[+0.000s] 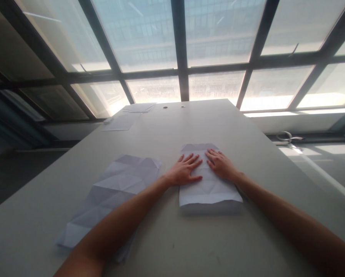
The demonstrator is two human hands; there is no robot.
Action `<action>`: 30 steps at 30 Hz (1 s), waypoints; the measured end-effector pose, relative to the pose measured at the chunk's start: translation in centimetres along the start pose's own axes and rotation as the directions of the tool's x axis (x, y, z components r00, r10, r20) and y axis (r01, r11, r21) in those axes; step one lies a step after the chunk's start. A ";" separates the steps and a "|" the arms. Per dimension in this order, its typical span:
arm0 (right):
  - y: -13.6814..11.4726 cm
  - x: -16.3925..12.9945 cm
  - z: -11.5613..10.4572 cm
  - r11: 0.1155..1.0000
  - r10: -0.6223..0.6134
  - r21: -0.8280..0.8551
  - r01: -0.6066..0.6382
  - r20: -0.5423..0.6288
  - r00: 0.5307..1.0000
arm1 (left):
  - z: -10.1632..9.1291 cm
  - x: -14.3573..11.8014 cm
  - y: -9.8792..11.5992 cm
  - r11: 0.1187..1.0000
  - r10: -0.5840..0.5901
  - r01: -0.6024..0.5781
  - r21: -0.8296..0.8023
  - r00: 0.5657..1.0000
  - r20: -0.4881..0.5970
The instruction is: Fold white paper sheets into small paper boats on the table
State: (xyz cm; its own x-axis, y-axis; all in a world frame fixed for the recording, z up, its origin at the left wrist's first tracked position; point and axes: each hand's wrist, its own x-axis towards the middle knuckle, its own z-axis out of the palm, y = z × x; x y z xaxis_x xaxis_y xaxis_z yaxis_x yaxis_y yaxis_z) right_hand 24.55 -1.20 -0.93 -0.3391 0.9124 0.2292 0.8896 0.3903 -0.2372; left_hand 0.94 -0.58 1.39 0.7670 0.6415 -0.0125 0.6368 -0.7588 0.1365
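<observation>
A white sheet of paper (207, 192) with crease lines lies in front of me, its near edge lifted a little off the table. My left hand (186, 170) presses flat on the left side of this paper, fingers spread. On its right side rests my right hand (220, 164), also flat with the fingers stretched out. Both hands touch the paper without gripping it. Left of it lies a stack of creased white paper (117, 184), which my left forearm partly covers.
The white table (172, 130) runs away toward large framed windows (149, 34). More white sheets (122, 121) lie at its far left corner, near two small round holes in the tabletop. A coiled cable (286, 136) sits beyond the table's right edge.
</observation>
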 end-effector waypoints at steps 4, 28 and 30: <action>0.0 0.0 -0.1 1.000 -0.004 0.012 0.004 -0.021 1.000 | 0.2 0.1 0.2 0.998 -0.069 0.069 -0.010 0.997 -0.023; -0.5 -0.2 -0.4 0.995 -0.085 0.053 0.083 0.024 0.996 | 0.4 0.6 -1.4 0.975 -0.221 0.220 -0.027 0.972 -0.074; -0.5 -0.2 -0.4 0.995 -0.084 0.052 0.082 0.025 0.996 | 0.4 0.6 -1.5 0.974 -0.228 0.226 -0.034 0.971 -0.066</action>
State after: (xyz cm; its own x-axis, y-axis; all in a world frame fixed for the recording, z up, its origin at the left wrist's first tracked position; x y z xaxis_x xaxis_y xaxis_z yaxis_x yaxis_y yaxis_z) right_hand 24.28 -1.58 -0.48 -0.4201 0.8793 0.2244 0.8417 0.4700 -0.2659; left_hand 0.51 0.90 0.83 0.5949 0.8035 0.0218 0.7907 -0.5899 0.1637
